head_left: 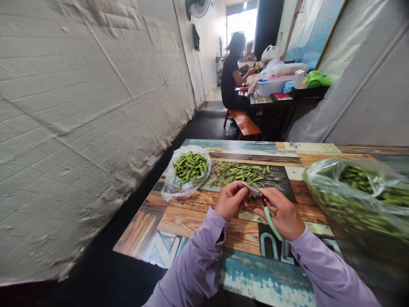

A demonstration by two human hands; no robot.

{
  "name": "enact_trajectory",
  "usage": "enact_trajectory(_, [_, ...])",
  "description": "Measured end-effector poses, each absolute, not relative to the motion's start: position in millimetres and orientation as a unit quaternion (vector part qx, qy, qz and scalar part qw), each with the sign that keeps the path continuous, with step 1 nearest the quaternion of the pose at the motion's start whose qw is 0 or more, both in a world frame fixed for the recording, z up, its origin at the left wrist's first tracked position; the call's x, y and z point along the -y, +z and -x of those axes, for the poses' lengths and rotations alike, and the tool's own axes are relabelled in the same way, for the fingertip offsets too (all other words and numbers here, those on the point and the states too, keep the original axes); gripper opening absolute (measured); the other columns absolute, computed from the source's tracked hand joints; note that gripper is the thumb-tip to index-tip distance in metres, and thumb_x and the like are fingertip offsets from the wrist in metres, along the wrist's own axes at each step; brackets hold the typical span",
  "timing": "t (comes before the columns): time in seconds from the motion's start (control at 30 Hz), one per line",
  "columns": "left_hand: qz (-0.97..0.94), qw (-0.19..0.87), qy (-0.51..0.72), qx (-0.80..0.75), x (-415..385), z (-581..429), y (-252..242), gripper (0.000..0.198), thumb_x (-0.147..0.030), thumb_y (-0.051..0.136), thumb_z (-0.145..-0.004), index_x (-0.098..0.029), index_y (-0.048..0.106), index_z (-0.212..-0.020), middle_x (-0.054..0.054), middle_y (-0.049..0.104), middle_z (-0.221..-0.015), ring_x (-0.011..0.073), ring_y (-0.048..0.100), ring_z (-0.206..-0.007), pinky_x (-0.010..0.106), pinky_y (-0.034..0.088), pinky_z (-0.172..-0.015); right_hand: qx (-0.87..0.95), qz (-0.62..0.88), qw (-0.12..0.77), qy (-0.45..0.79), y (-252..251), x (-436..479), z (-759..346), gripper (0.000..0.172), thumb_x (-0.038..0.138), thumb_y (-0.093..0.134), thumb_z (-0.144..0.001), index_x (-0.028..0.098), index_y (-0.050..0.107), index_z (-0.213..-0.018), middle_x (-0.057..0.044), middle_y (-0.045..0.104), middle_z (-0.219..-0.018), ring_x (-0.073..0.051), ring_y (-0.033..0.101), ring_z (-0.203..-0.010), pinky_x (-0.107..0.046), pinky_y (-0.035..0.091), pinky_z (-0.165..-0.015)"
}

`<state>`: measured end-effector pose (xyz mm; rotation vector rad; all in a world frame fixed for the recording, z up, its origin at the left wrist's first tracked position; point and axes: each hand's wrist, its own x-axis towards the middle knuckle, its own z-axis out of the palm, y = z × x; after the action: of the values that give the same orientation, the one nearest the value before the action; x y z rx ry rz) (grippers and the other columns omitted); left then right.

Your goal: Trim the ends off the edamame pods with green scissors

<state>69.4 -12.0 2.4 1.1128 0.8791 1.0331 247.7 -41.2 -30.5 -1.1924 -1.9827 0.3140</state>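
Note:
My right hand [284, 214] grips a pair of scissors [270, 221] with mint-green handles, the blades pointing up and to the left. Close to the blade tips, my left hand [230, 199] is closed in a pinch; whatever lies between its fingers is too small and hidden to name. Just beyond both hands, loose green soybean pods [238, 172] are spread on the table among small trimmings [220, 169]. To the left stands an open clear plastic bag [169, 187] with green pods [190, 165] in it.
A larger clear bag [322, 187] of pods stands on the table [204, 226] at the right. Beyond the table, a person [231, 79] sits on a wooden bench [244, 123] beside another table loaded with plastic boxes [275, 86]. A white brick-patterned wall [79, 106] runs along the left.

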Motion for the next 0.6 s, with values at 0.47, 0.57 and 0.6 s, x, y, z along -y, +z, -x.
enact_trajectory(0.47, [-0.536,0.602,0.446,-0.389,13.6,-70.3,1.4,0.036,-0.045,0.067,-0.071,-0.011,0.065,-0.083,0.002,0.062,-0.068,0.0045,0.044,-0.044,0.017,0.034,-0.041,0.79,0.446,0.401,0.128,-29.1,39.4,-246.7,0.047,0.028,0.065,-0.076,0.023,0.052,-0.121,-0.008,0.059,-0.107,-0.02,0.06,-0.089,-0.034,0.055,-0.075])
enact_trajectory(0.57, [-0.543,0.597,0.44,-0.395,12.4,-70.1,-0.3,0.036,-0.045,0.066,-0.071,-0.011,0.065,-0.083,0.002,0.062,-0.069,0.0046,0.044,-0.043,0.018,0.034,-0.041,0.79,0.443,0.406,0.122,-27.1,39.6,-246.4,0.047,0.027,0.065,-0.075,0.022,0.052,-0.12,-0.008,0.059,-0.107,-0.021,0.059,-0.091,-0.035,0.053,-0.078])
enact_trajectory(0.6, [-0.545,0.596,0.438,-0.395,12.2,-69.9,-0.6,0.036,-0.045,0.066,-0.071,-0.011,0.065,-0.082,0.002,0.061,-0.069,0.0046,0.045,-0.043,0.018,0.034,-0.041,0.79,0.443,0.406,0.122,-26.7,39.7,-246.2,0.047,0.026,0.065,-0.075,0.022,0.052,-0.12,-0.008,0.058,-0.106,-0.021,0.059,-0.091,-0.036,0.053,-0.079])
